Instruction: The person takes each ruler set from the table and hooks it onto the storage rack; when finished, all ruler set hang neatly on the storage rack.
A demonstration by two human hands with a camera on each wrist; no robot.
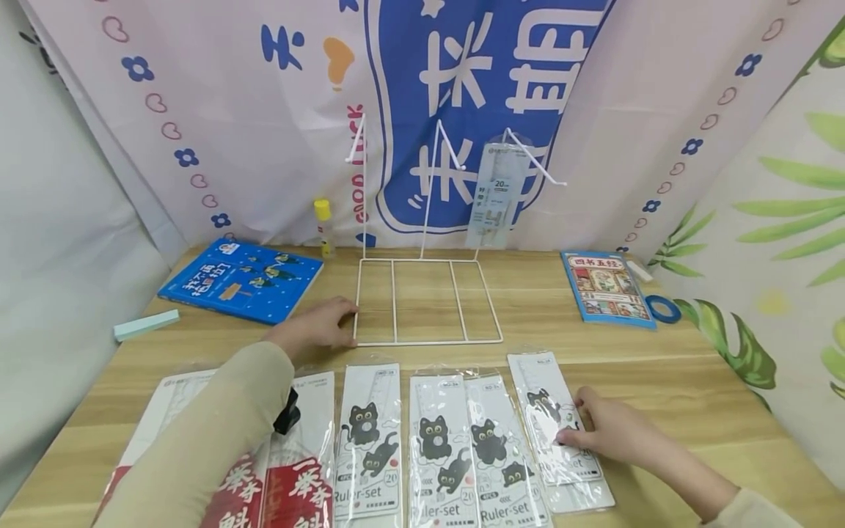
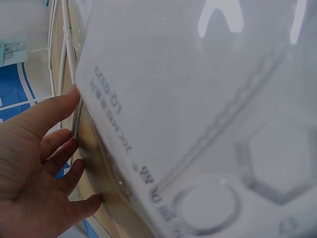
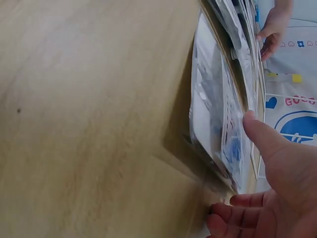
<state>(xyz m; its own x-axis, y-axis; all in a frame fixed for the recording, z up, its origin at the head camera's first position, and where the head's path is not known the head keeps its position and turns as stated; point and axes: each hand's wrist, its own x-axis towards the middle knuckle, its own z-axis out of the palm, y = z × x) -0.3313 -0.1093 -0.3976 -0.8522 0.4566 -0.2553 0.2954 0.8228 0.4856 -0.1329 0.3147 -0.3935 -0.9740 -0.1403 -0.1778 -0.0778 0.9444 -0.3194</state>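
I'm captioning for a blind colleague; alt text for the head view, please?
A person's right hand touches a cat-print ruler pack on a wooden table; the left hand touches a white rack from which another pack hangs.

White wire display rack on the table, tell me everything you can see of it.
The white wire display rack looks like coated metal. Its rectangular base, crossed by two inner bars, lies flat on the wood-grain table. Three thin uprights rise at the back, each with a hook arm slanting forward and down. A clear-wrapped pale ruler pack hangs from the right-hand arm; the other two are bare. The person's left hand appears to touch the base's left side.
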